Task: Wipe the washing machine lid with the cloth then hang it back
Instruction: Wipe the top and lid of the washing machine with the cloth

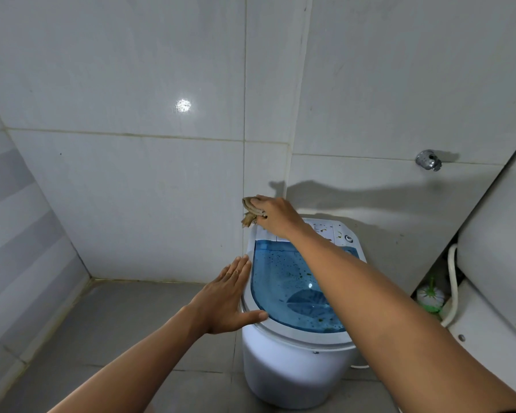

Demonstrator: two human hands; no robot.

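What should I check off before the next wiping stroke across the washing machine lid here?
1. Cloth gripped by right hand: ok.
2. Left hand flat on the washing machine rim, steadying it: ok.
3. Lid closed: ok.
4. Lid free of spots: not ok, dark specks remain.
5. Cloth touching the lid: not ok, it is at the back left corner by the control panel.
6. Hanging place for the cloth visible: cannot tell.

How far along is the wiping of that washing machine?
Early, it seems. The right hand grips the cloth at the far left corner of the washing machine, by the control panel. The left hand rests flat against the rim. The blue lid still shows dark specks, so most of the wiping looks undone. Hanging the cloth back also remains; no hook for it is visible.
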